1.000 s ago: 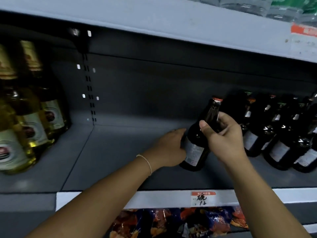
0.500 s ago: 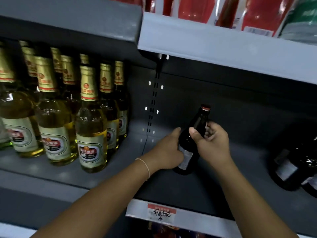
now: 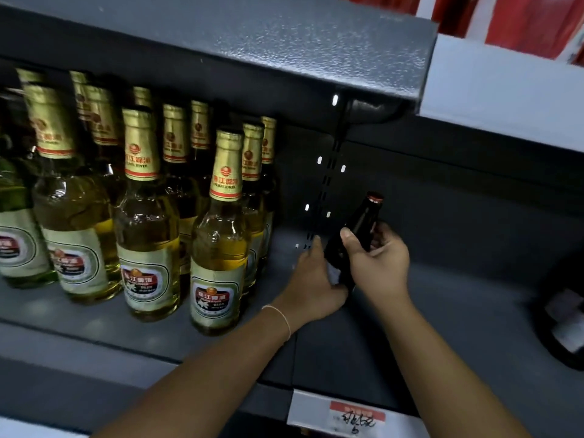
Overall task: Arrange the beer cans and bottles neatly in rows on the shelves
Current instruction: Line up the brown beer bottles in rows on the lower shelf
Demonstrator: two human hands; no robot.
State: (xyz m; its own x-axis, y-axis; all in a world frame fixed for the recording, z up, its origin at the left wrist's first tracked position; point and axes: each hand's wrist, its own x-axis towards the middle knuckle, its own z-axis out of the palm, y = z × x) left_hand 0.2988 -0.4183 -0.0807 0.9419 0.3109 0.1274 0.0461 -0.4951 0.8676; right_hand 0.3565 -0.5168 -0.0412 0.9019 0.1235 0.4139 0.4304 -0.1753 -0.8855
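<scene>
Left of dark bottle (image 3: 357, 235) — golden bottles (image 3: 218, 235) crowd.

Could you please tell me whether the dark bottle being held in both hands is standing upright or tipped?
Tipped. The dark bottle leans with its red cap up and to the right, while the left hand and right hand grip it.

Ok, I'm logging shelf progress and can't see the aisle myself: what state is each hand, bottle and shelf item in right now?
dark bottle: tilted, gripped in both hands, red cap on.
left hand: wrapped round the bottle's lower body.
right hand: gripping the bottle's upper body.
gold-foil bottles: upright, capped, standing in rows on the left.
dark bottles at the right edge: mostly out of frame, blurred.
price tag: fixed on the shelf edge, handwritten.
</scene>
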